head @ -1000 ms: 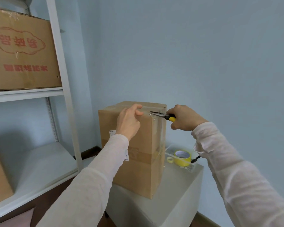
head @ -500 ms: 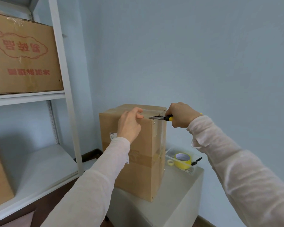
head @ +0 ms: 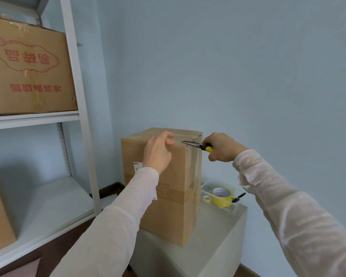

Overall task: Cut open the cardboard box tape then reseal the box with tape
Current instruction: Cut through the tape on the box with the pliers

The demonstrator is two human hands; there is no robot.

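Box: cardboard box (head: 174,212) stood upright on the grey pedestal (head: 218,240). Tall, square-cornered, matte brown board, top flaps shut.
Tape on box: clear glossy tape (head: 196,164) ran across the top and down the right front corner. A brown band (head: 176,194) wrapped the middle.
Change: little moved over the last second. Scissors (head: 191,144) stayed level against the box's top front edge near its right corner, tips pointing left, with the right hand edged slightly nearer the box.
Meaning: judged as the cut only just begun; seam not seen parted, resealing all still ahead.
Right hand: right hand (head: 223,147) clamped round the yellow-and-black handle, just right of the box's top corner.
Left hand: left hand (head: 158,154) hooked over the box's top front edge, just left of the blade tips — steadying, by the look of it.
Blades: thin dark metal, slightly parted.
Right of box: yellow tape roll (head: 222,195), smooth and glossy, lay in a clear plastic tray (head: 235,209) near the box's base.
Left of box: white metal shelving (head: 82,116) — a larger printed carton (head: 28,66) sat on it, above box height.
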